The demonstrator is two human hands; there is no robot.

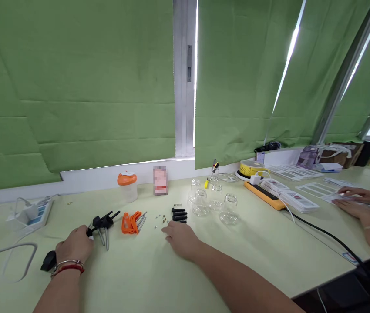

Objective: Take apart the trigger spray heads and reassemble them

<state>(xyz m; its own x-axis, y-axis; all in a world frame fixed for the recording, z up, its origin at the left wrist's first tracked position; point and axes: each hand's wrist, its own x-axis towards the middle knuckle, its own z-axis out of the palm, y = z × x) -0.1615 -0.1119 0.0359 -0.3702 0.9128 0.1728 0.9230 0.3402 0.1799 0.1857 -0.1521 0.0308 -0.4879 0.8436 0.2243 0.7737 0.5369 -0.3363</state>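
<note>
Apparently sorted for easy picking, bits [163, 219] are laid left of black rods [179, 214], just far of the right hand [182, 240]; black parts [106, 222] are set by the left hand [75, 244]. Whether either hand's fingers grip anything cannot be told.

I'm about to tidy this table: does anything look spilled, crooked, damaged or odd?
Nothing looks plainly spilled or damaged. What stands out most is the scatter of small bits near the right hand: they lie loose and unordered, while the black pieces nearby sit side by side. I can't tell whether that's intended.
</note>
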